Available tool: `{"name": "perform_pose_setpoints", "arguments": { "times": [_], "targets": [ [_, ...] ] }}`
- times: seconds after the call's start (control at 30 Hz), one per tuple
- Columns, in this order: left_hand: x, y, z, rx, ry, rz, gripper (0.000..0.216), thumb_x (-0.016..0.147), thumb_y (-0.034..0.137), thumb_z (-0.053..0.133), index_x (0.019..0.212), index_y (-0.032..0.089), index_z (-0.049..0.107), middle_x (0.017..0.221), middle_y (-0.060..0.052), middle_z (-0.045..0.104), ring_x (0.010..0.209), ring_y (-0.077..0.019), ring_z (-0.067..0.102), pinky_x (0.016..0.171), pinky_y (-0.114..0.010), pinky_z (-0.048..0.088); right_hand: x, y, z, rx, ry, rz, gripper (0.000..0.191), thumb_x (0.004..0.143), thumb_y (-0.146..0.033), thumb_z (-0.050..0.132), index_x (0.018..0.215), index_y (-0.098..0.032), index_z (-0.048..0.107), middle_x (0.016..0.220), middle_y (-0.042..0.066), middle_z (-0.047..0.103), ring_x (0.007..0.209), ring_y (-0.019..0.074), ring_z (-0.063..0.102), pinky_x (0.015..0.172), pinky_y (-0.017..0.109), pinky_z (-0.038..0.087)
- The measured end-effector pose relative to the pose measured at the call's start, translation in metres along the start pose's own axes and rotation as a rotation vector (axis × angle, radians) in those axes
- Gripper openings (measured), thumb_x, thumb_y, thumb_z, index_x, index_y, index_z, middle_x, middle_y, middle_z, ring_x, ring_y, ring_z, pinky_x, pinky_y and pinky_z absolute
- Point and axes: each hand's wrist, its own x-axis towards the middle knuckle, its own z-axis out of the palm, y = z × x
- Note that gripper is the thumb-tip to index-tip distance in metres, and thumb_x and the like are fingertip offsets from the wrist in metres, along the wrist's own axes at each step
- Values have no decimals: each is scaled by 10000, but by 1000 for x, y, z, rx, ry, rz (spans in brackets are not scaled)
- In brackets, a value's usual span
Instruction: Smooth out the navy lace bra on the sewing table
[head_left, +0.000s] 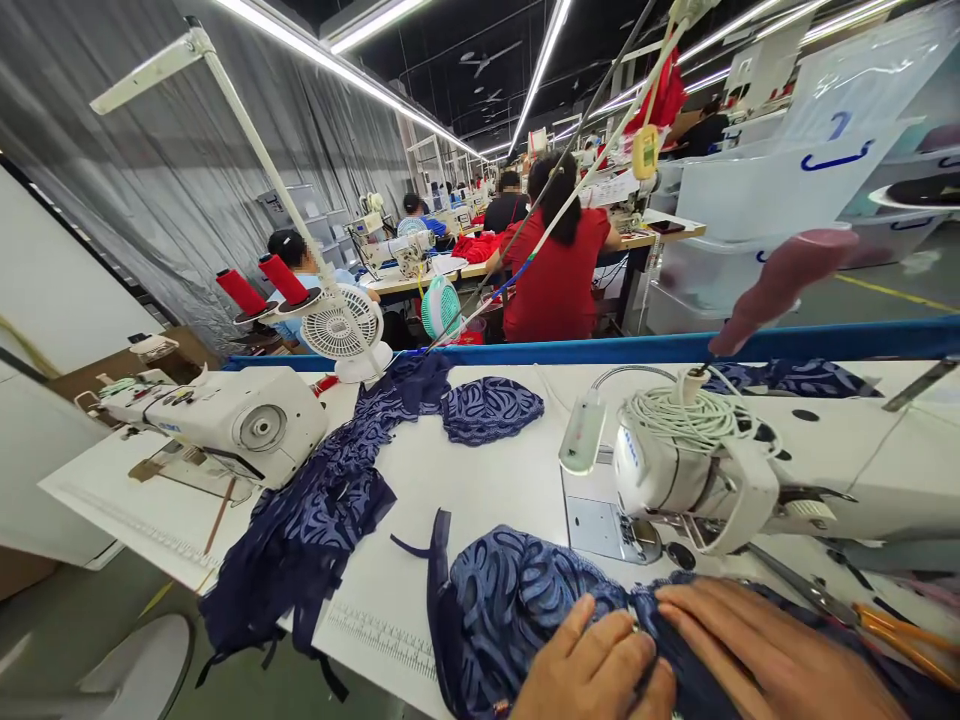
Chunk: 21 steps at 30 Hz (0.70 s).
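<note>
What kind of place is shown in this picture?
Most likely a garment sewing factory. A sewing machine stands by the two hands pressing dark blue lace fabric, red thread cones stand nearby, and other workers sit at rows of tables.

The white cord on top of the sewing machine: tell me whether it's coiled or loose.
Coiled: the white cord sits wound in a bundle atop the sewing machine.

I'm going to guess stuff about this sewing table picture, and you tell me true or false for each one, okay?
1. Both hands press on navy lace fabric. True: the left hand and right hand lie flat on it.
2. The thread cones are green. False: they are red.
3. A white fan stands behind the table. True.
4. The person in front wears a yellow shirt. False: it is red.
5. The right hand holds the scissors. False: they lie beside it.
</note>
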Motion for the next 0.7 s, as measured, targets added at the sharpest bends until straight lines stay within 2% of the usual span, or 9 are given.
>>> {"name": "perform_pose_setpoints", "arguments": {
  "times": [0.03, 0.1, 0.2, 0.27, 0.4, 0.43, 0.57, 0.6, 0.7],
  "targets": [
    [-3, 2, 8, 5, 43, 24, 249, 1003, 290, 602, 1213, 175, 671, 1097, -74, 789, 1133, -227, 718, 1149, -439, 495, 13, -3, 1, 91, -130, 170, 258, 974, -390, 447, 980, -299, 688, 971, -4, 771, 870, 200, 741, 742, 300, 536],
    [-11, 8, 23, 24, 61, 38, 196, 996, 244, 589, 1148, 194, 703, 1048, -58, 803, 1046, -221, 752, 1105, -447, 540, 33, -8, 6, 134, -242, 336, 294, 968, -477, 423, 869, -288, 626, 792, -21, 730, 703, 186, 717, 618, 311, 503],
    [-24, 17, 36, 87, -17, -8, 150, 972, 268, 628, 1065, 219, 736, 1009, -71, 809, 967, -256, 775, 1046, -522, 575, 50, -12, 13, 136, -362, 493, 334, 890, -585, 431, 807, -280, 540, 678, -35, 664, 629, 210, 686, 561, 337, 433],
    [-27, 20, 38, 131, -10, -16, 124, 951, 275, 666, 1042, 241, 743, 1011, -48, 807, 976, -258, 771, 1111, -600, 500, 54, -13, 13, 145, -444, 570, 362, 851, -624, 418, 802, -279, 516, 698, -31, 664, 679, 227, 694, 582, 343, 411],
    [-24, 23, 35, 225, 206, -19, 75, 915, 295, 728, 983, 276, 753, 981, 27, 792, 971, -214, 751, 1227, -703, 236, 59, -16, 5, 159, -550, 661, 369, 822, -633, 385, 826, -283, 501, 753, -22, 673, 764, 240, 692, 640, 361, 400],
    [-23, 24, 35, 249, 199, -27, 69, 910, 295, 734, 973, 277, 757, 977, 25, 790, 983, -219, 744, 1226, -713, 211, 61, -17, 4, 159, -564, 676, 377, 816, -640, 377, 828, -284, 499, 764, -19, 676, 778, 244, 691, 651, 368, 403],
    [-21, 30, 29, 303, -35, 4, 89, 930, 278, 706, 986, 274, 775, 1022, -17, 786, 1039, -272, 728, 1185, -720, 253, 67, -16, 6, 176, -582, 693, 378, 812, -645, 396, 809, -285, 511, 785, -25, 687, 805, 243, 689, 661, 376, 424],
    [-19, 32, 25, 311, -37, -4, 93, 934, 276, 702, 985, 274, 780, 1042, -21, 784, 1035, -275, 729, 1177, -710, 266, 67, -15, 7, 179, -572, 687, 367, 812, -636, 413, 803, -284, 516, 783, -26, 689, 793, 240, 689, 646, 372, 427],
    [-10, 34, 12, 317, 82, -83, 88, 930, 272, 708, 978, 277, 781, 1102, -8, 780, 1023, -253, 730, 1177, -667, 273, 60, -12, 12, 179, -492, 627, 334, 829, -609, 457, 805, -286, 538, 726, -29, 673, 706, 226, 682, 593, 364, 441]
  ]
}}
